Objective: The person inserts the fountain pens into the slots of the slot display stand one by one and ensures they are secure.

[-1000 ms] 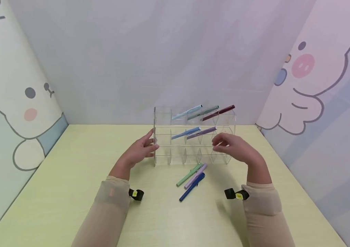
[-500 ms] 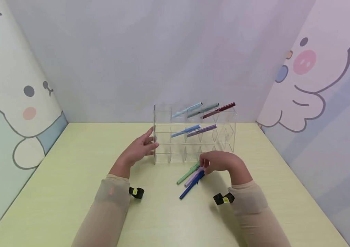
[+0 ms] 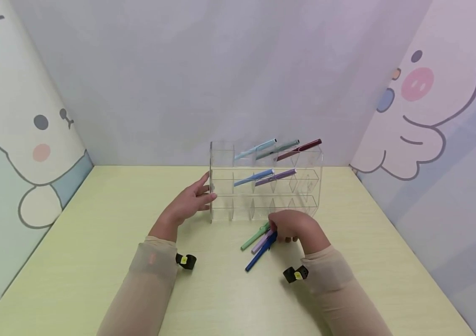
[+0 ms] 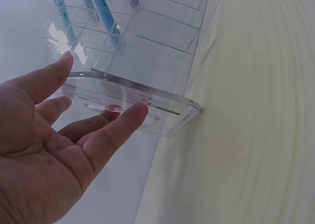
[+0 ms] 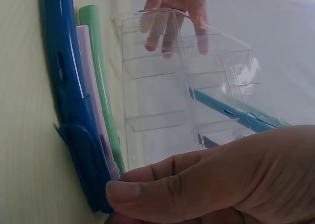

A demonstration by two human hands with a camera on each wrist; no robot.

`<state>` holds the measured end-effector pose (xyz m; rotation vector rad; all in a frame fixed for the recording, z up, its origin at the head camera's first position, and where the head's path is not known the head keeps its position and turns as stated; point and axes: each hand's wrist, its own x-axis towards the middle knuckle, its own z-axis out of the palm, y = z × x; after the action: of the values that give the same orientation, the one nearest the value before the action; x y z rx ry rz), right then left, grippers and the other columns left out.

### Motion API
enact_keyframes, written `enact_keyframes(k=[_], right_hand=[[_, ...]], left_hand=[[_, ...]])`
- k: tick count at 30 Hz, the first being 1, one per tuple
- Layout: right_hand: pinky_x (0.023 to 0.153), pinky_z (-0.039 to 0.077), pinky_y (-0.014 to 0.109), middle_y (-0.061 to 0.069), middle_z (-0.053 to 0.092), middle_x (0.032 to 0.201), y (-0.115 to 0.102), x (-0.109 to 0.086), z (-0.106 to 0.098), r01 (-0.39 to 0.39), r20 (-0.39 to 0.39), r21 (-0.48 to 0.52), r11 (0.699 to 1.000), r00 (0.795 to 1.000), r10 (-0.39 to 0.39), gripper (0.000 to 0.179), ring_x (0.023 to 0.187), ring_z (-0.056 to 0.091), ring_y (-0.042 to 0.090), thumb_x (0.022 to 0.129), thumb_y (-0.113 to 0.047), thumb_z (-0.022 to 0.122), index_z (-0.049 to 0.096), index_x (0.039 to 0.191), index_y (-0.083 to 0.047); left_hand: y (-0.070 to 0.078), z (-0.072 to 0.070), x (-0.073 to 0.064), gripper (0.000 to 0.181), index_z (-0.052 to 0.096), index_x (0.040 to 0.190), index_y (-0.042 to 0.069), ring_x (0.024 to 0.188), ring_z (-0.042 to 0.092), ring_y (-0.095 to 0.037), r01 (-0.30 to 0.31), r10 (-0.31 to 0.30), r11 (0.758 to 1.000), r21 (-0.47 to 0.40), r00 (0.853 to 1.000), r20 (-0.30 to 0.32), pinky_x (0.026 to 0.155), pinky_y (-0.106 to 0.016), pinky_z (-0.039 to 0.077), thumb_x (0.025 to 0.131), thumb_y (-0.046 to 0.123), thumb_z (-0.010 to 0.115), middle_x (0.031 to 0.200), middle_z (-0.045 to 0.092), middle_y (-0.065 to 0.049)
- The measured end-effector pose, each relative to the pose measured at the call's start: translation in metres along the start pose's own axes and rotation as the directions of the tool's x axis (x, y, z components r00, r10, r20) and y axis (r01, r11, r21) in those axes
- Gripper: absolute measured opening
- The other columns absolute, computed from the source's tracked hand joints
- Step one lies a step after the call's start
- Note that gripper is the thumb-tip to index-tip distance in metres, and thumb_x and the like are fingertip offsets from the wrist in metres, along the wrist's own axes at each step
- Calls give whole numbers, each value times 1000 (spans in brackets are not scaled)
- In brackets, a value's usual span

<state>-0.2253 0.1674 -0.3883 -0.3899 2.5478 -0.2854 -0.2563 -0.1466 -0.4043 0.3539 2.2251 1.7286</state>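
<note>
A clear, tiered acrylic pen rack (image 3: pixel 242 214) stands on the table. My left hand (image 3: pixel 187 203) touches its left end panel (image 4: pixel 133 93) with fairly straight, spread fingers. In front of the rack lie a green pen (image 3: pixel 254 237), a lilac pen (image 3: pixel 260 243) and a dark blue pen (image 3: pixel 259 255), side by side and slanted. My right hand (image 3: pixel 292 225) is at their upper ends, fingers bent. In the right wrist view, the thumb covers the end of the lilac pen (image 5: pixel 91 71) beside the dark blue cap (image 5: pixel 86 150). Whether it pinches a pen is hidden.
On the rack's top tier lean a pale blue pen (image 3: pixel 259 148), a grey-green pen (image 3: pixel 277 150) and a dark red pen (image 3: pixel 302 148). The middle tier holds a blue pen (image 3: pixel 254 178) and a purple pen (image 3: pixel 277 177). A grey curtain (image 3: pixel 221 84) hangs behind the table.
My right hand has come down and left from the rack's right side to the upper ends of the loose pens. The left hand stays at the end panel.
</note>
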Motion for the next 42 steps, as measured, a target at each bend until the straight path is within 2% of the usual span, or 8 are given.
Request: enact_keyframes(k=[6,11,16,23,31,37,42], right_hand=[[53,50,32,6,61,73,-3,3,2,-2,-32,-89,996,999,-1,19,62,60,24,83,-2,75,60,86,-11],[54,49,31,3,60,70,-5,3,3,-11,-43,-153,988,999,5,18,59,57,19,83,-3,75,61,80,-13],[57,43,29,-1,58,71,-7,1,5,26,-46,-219,975,998,-37,20,58,54,15,83,-7,78,61,78,-15],[60,42,31,-1,58,76,-8,-1,3,59,-8,-199,978,998,-62,17,66,51,17,82,-7,78,63,85,-13],[60,40,29,-3,56,78,-9,0,3,57,12,-217,975,998,-55,18,69,49,16,83,-4,74,62,86,-17],[59,36,30,-2,53,73,-10,2,5,56,-5,-233,971,998,-59,20,67,45,16,81,1,71,60,78,-15],[57,34,30,-3,50,70,-8,2,4,59,-20,-209,976,998,-65,19,64,43,15,80,1,67,59,74,-15]], left_hand=[[-1,0,0,77,12,150,55,129,53,-38,-1,1,1000,-10,1000,-1,112,-54,37,96,36,63,160,29,-11],[-1,0,-1,77,12,151,55,128,54,-39,1,-1,1000,-9,1000,-5,113,-55,36,96,36,63,159,30,-10],[-1,1,-1,76,12,151,55,129,53,-39,7,-7,1000,-9,1000,-9,112,-53,38,97,35,63,159,30,-10],[1,1,-1,76,13,151,55,126,55,-40,13,-13,1000,0,1000,-12,114,-57,32,96,36,63,159,30,-10],[2,2,-1,77,13,151,55,126,55,-40,7,-7,1000,0,1000,-5,115,-56,32,96,37,64,160,29,-10],[1,2,0,77,13,150,55,127,54,-40,6,-6,1000,-6,1000,-10,113,-55,36,96,36,64,159,30,-11],[2,2,-1,77,13,150,56,126,55,-41,14,-14,1000,-6,1000,-10,114,-57,33,97,35,63,159,30,-11]])
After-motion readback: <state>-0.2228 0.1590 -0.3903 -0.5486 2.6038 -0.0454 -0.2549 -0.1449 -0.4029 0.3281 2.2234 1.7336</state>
